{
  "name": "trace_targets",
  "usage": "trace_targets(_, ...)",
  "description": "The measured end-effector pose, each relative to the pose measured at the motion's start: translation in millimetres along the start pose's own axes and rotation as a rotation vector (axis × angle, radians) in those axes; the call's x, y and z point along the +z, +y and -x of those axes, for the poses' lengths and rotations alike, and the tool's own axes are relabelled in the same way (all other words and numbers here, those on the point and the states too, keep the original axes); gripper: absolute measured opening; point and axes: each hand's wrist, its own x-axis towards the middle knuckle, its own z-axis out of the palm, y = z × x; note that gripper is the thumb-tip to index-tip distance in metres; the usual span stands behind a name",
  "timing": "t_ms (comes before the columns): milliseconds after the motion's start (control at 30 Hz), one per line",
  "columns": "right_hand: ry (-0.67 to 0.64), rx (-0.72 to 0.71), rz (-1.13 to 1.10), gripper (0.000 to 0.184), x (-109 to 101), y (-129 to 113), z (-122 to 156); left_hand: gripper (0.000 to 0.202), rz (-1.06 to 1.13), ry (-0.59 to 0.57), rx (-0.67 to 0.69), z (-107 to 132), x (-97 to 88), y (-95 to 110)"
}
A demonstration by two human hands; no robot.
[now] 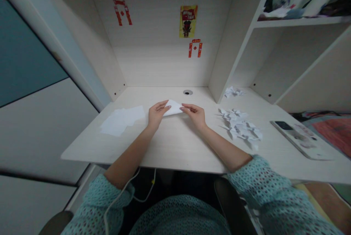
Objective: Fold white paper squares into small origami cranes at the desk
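Observation:
A folded sheet of white paper, roughly triangular at the top, is held just above the desk between both hands. My left hand pinches its left corner between thumb and fingers. At the right corner, my right hand has its thumb and fingers closed on the same paper. Left of my hands lies a loose stack of flat white sheets. To the right sits a pile of small folded paper pieces, with a few more folded pieces behind it near the divider.
The pale desk has a round cable hole at the back. A vertical divider stands behind the pile. A phone-like white device lies at the right. A white cable hangs by my left arm.

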Motion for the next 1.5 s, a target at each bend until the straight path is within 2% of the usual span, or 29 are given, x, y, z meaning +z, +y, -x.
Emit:
trace_targets(400,0.015,-0.028,0.004,0.031,-1,2,2,0.039,-0.01,0.081,0.014,7,6.4,4)
trace_targets(567,-0.1,-0.18,0.099,0.043,0,-4,6,0.038,-0.023,0.065,0.009,10,10.9,3)
trace_targets(667,-0.125,-0.231,0.125,0.039,4,-4,10,0.037,-0.037,0.028,0.017,13,13.7,1)
trace_targets(833,-0.086,-0.234,0.124,0.033,6,3,11,0.037,-0.068,-0.007,0.044,15,15.2,-2)
trace_targets(1167,-0.107,-0.27,0.207,0.029,1,4,8,0.036,-0.166,-0.025,0.079,15,13.0,-6)
trace_targets(1333,-0.224,-0.236,0.266,0.027,-5,-4,2,0.039,-0.253,-0.007,0.072,14,10.2,-6)
trace_targets(1500,-0.294,-0.209,0.275,0.026,-9,-10,-1,0.036,-0.202,-0.023,-0.011,12,10.4,-5)
